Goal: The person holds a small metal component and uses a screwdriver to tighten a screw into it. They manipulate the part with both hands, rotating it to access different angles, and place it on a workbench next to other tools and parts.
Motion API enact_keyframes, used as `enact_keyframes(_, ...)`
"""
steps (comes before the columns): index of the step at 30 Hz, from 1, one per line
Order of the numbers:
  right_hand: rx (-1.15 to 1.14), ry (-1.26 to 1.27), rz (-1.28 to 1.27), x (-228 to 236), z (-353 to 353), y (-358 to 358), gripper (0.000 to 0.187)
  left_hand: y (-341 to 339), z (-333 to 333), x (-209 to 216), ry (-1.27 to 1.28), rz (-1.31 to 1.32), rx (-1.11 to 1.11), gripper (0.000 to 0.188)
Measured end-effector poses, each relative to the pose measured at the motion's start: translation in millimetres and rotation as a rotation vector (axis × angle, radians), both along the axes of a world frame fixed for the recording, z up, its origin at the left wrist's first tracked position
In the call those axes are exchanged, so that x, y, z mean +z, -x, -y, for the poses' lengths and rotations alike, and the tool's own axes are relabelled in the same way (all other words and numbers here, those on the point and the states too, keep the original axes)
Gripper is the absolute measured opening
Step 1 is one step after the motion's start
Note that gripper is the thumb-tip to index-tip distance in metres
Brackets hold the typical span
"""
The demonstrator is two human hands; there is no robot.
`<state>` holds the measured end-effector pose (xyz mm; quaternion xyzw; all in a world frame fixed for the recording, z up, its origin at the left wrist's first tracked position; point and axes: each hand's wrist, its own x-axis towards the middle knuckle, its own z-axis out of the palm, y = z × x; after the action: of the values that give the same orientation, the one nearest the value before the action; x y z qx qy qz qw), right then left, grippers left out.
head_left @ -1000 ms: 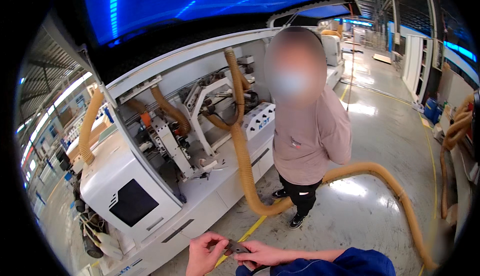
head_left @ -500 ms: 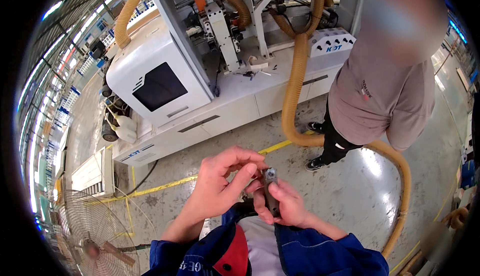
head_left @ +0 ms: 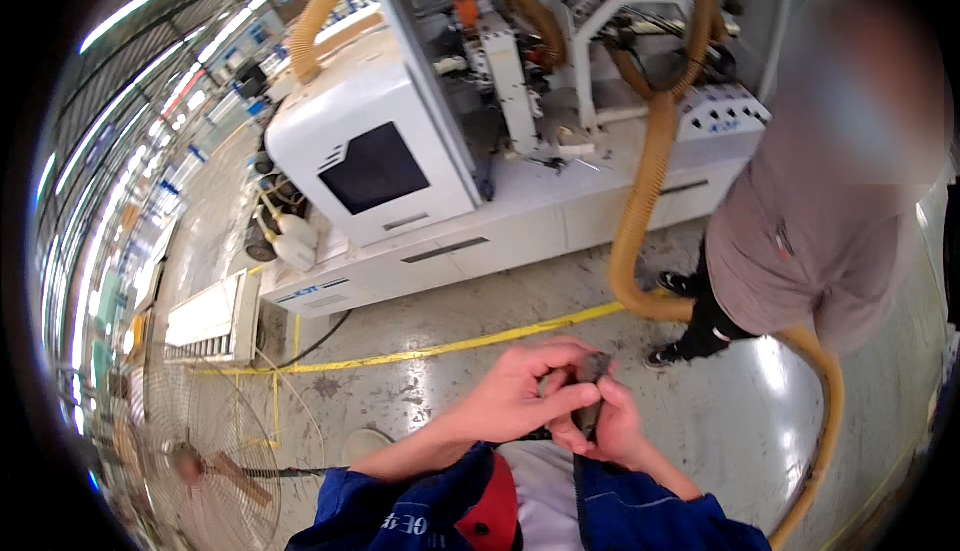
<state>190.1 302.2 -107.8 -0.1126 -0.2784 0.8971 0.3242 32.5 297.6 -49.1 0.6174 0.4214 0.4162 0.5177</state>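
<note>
Both hands are together in front of my body, around a small, narrow dark grey metal part (head_left: 597, 367). My right hand (head_left: 616, 419) is closed round its lower length, fingers wrapped and thumb along the side. My left hand (head_left: 535, 388) reaches across from the left, its thumb and fingers closed about the upper end of the part. Slight blur and the fingers hide most of the part, so its full shape is not visible here.
A large white machine (head_left: 375, 166) stands ahead, its upper bay open. A tan corrugated hose (head_left: 640, 216) runs down to the floor and curves right. One person (head_left: 800, 241) stands at the right. A wire-caged fan (head_left: 205, 461) is at the lower left, near a yellow floor line (head_left: 480, 344).
My left fingers, raised and partly spread beside the part before, have closed onto its upper end. The machine and person appear shifted to the right as my view turned.
</note>
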Motion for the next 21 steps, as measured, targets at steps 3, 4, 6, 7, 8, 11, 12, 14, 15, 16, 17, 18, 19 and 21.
enact_keyframes(3, -0.025, -0.025, -0.036, -12.7, -3.4, -4.6, 0.062, -0.8, 1.9, 18.8, 0.357, 0.154, -0.047, 0.027)
enact_keyframes(4, -0.034, -0.023, -0.06, -14.6, -3.4, -8.4, 0.06, -1.5, 2.3, 22.2, 0.472, 0.248, -0.069, 0.027)
enact_keyframes(6, -0.087, -0.297, 0.093, -25.6, -13.6, -18.4, 0.057, 2.0, -3.3, 11.4, 0.288, 0.242, 0.022, 0.027)
enact_keyframes(7, -0.17, -0.406, 0.25, -34.4, -16.5, -22.7, 0.052, 2.3, -3.8, 4.9, 0.203, 0.269, 0.066, 0.026)
enact_keyframes(8, -0.25, -0.511, 0.413, -42.7, -19.8, -27.0, 0.047, 2.9, -4.7, -0.2, 0.12, 0.296, 0.11, 0.025)
enact_keyframes(11, -0.301, -0.395, 0.423, -15.7, -32.0, -34.7, 0.033, 9.7, -4.0, -7.4, 0.161, 0.335, 0.078, 0.025)
enact_keyframes(12, -0.351, -0.401, 0.396, -12.2, -33.7, -35.0, 0.032, 7.7, -3.1, -6.9, 0.209, 0.347, 0.071, 0.025)
enact_keyframes(14, -0.446, -0.416, 0.343, -6.6, -34.5, -34.4, 0.028, 3.2, 0.1, -6.7, 0.303, 0.369, 0.062, 0.027)
enact_keyframes(15, -0.467, -0.375, 0.356, 1.5, -34.8, -34.5, 0.025, 0.5, -1.4, -7.0, 0.322, 0.376, 0.044, 0.029)
enact_keyframes(16, -0.485, -0.372, 0.348, 5.6, -34.3, -33.8, 0.024, -1.8, -2.5, -7.6, 0.339, 0.384, 0.028, 0.03)
enact_keyframes(17, -0.501, -0.371, 0.34, 8.5, -33.4, -32.7, 0.024, -3.3, -3.1, -8.7, 0.356, 0.392, 0.015, 0.031)
enact_keyframes(18, -0.519, -0.369, 0.332, 8.9, -32.4, -32.6, 0.024, -4.3, -4.0, -10.5, 0.369, 0.386, 0.001, 0.032)
enact_keyframes(19, -0.531, -0.37, 0.323, 6.9, -31.4, -32.8, 0.025, -4.1, -4.2, -12.3, 0.38, 0.381, -0.012, 0.033)
enact_keyframes(21, -0.553, -0.375, 0.302, 1.2, -30.3, -32.0, 0.027, -3.6, -4.9, -14.0, 0.397, 0.365, -0.027, 0.034)
